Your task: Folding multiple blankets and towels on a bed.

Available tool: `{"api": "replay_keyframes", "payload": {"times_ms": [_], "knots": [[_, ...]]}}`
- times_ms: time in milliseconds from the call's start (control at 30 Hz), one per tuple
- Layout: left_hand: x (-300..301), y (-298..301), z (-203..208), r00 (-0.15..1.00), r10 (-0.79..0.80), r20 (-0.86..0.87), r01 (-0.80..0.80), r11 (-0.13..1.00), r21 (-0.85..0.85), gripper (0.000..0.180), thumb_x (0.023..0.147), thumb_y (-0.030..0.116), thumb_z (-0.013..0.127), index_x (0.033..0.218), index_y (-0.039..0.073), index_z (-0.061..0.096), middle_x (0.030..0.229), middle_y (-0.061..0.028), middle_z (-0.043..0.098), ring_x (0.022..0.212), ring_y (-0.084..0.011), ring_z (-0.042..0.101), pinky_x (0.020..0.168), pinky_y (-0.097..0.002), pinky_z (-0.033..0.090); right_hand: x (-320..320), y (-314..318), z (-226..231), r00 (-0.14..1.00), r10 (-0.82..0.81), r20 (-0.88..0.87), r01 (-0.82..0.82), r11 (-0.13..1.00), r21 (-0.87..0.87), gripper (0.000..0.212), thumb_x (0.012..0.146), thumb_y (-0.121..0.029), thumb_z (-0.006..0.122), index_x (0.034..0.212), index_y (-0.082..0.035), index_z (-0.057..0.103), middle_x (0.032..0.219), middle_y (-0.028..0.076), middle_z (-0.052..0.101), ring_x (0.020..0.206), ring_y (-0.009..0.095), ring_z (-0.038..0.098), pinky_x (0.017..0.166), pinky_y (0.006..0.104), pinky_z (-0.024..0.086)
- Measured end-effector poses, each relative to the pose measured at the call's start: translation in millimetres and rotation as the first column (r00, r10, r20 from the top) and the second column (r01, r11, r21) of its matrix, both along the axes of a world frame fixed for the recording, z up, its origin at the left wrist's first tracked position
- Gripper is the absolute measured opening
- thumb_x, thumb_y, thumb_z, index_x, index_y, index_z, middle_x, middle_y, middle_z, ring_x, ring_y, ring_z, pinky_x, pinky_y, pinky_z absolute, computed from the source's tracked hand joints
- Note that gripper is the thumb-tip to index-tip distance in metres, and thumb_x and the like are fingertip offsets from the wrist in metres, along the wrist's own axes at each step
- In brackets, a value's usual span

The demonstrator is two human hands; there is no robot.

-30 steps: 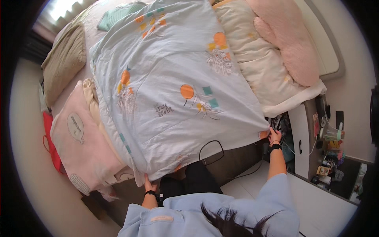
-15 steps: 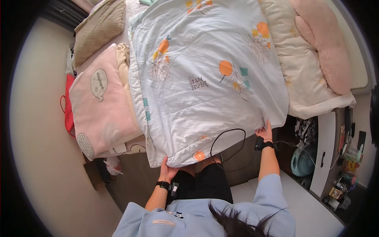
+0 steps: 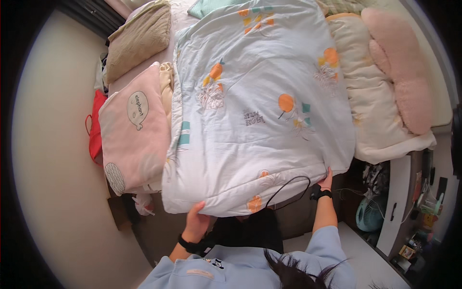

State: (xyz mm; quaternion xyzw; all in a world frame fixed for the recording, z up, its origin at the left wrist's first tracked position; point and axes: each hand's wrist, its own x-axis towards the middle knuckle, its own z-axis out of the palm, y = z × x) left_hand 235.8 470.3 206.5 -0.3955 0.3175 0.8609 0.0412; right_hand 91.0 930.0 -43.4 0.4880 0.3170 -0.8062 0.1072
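Observation:
A pale blue-white quilt (image 3: 231, 159) printed with oranges and leaves lies spread over the middle of the bed, its near edge hanging at my body. My left hand (image 3: 196, 222) grips that edge near the left corner, thumb on top and the other fingers hidden beneath. Near the right corner, my right hand (image 3: 327, 180) pinches the same edge, its fingers partly under the fabric. A thin black cable loop (image 3: 289, 191) shows over the quilt's front edge, between my hands. Each wrist wears a black band.
Left of the quilt lie a folded pink blanket (image 3: 137, 149) and a beige pillow (image 3: 139, 43). A cream quilt (image 3: 368, 96) and a fluffy pink cushion (image 3: 409, 91) lie at right. Below them stand a blue fan (image 3: 370, 213) and a white cabinet door (image 3: 395, 207). A red bag (image 3: 95, 132) hangs at far left.
The quilt's front left corner has spread outward and its bunched fold there has smoothed. Both hands sit lower in the picture, still on the edge. The whole view has shifted slightly.

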Motion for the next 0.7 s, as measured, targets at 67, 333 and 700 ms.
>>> {"api": "replay_keyframes", "payload": {"times_ms": [67,333,700], "knots": [[-20,0,37,0.996,0.007,-0.085,-0.009,1.000,-0.024,0.045,0.079,0.019,0.053,0.119,0.000,0.046,0.118,-0.0121,0.052,0.111,-0.0252,0.047,0.096,-0.0373,0.035,2,28,3,0.996,-0.040,-0.079,0.044,0.998,0.049,0.048,0.076,-0.039,0.056,0.111,-0.006,0.055,0.111,0.010,0.057,0.104,0.027,0.051,0.090,0.0410,0.040],[-76,-35,153,0.902,0.055,-0.428,-0.148,0.971,-0.188,0.053,0.078,0.007,0.056,0.127,0.003,0.036,0.121,-0.0089,0.047,0.111,-0.0222,0.046,0.096,-0.0360,0.037,-77,68,183,0.908,0.108,-0.406,0.024,0.951,0.308,0.047,0.080,-0.038,0.046,0.114,-0.006,0.053,0.113,0.009,0.056,0.103,0.025,0.053,0.091,0.0399,0.040],[-92,-159,364,0.486,0.098,-0.869,-0.350,0.932,-0.091,0.027,0.085,0.016,0.053,0.108,0.001,0.050,0.111,-0.0102,0.055,0.105,-0.0206,0.051,0.093,-0.0332,0.040,-143,2,635,0.507,0.453,-0.733,0.367,0.656,0.659,0.025,0.078,-0.022,0.060,0.095,-0.002,0.060,0.089,0.004,0.059,0.084,0.012,0.053,0.074,0.0276,0.043]]}}
